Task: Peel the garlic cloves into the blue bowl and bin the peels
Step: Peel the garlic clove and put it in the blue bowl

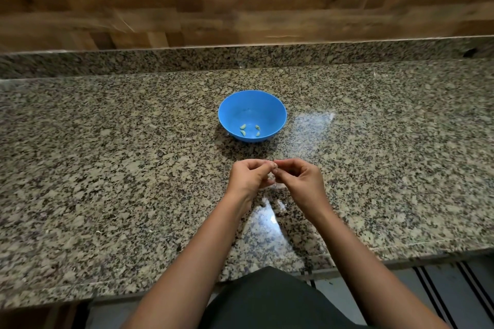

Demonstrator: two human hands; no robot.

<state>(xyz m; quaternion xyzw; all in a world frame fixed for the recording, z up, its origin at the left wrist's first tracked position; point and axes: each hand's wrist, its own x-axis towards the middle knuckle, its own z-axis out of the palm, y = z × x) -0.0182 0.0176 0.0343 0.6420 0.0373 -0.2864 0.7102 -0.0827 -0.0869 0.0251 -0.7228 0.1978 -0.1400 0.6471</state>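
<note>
Head view, centre frame: left hand (250, 176) and right hand (299, 179) are meeting, curled fingertips pinching a garlic clove (274, 168), mostly hidden; round glossy blue bowl (251, 107) is sitting just above them, holding pale curved peeled cloves (243, 130); speckled polished granite counter (107, 168) is glaring; pale bits (273, 219) below the hands are hard to make out.

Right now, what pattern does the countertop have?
The countertop is speckled tan, grey and black; head view.
</note>
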